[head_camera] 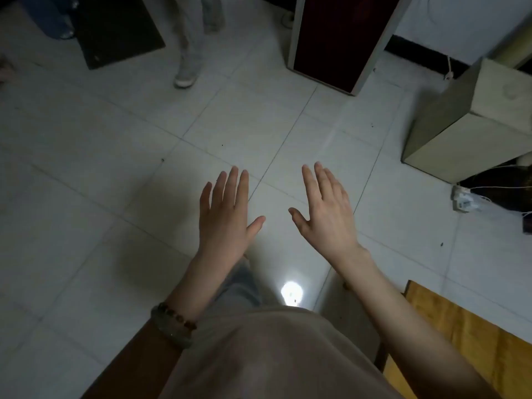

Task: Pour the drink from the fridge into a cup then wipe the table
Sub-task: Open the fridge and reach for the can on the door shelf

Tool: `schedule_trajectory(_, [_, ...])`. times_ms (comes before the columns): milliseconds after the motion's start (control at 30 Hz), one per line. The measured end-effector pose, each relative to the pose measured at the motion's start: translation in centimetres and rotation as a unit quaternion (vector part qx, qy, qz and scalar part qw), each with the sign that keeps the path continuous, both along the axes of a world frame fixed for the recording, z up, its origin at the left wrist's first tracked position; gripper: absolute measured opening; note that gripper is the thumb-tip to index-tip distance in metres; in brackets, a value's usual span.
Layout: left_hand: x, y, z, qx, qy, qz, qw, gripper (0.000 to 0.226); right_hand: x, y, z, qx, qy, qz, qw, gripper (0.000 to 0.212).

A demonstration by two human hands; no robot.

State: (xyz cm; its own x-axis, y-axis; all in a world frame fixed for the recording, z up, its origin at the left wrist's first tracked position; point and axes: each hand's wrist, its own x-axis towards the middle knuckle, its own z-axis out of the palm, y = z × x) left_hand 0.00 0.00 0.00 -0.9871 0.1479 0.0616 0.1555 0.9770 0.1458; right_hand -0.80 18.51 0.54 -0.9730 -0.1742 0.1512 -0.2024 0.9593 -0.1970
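My left hand (227, 217) and my right hand (328, 214) are held out flat in front of me over the white tiled floor, fingers spread and backs up. Neither holds anything. Beaded bracelets circle my left wrist. A tall dark red cabinet with white edges (342, 38), possibly the fridge, stands closed at the top centre. No drink, cup or cloth is in view.
Another person's legs and a light shoe (187, 76) stand at the upper left beside a dark mat (115, 30). A beige box-shaped cabinet (466, 125) is on the right, with a power strip and cables (463, 200) below it. A yellow wooden surface (466, 326) lies at the lower right.
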Motion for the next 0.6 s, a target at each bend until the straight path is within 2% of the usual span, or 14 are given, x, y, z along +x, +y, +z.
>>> schedule_trajectory(433, [-16.6, -5.5, 1.1, 0.002, 0.057, -0.025, 0.998, 0.082, -15.5, -5.3, 0.7, -0.013, -0.019, -0.033, 0.999, 0.078])
schedule_trajectory(600, [-24.7, -5.5, 1.0, -0.003, 0.037, -0.023, 0.999, 0.082, -23.7, -5.7, 0.4, -0.012, -0.035, -0.042, 0.998, 0.078])
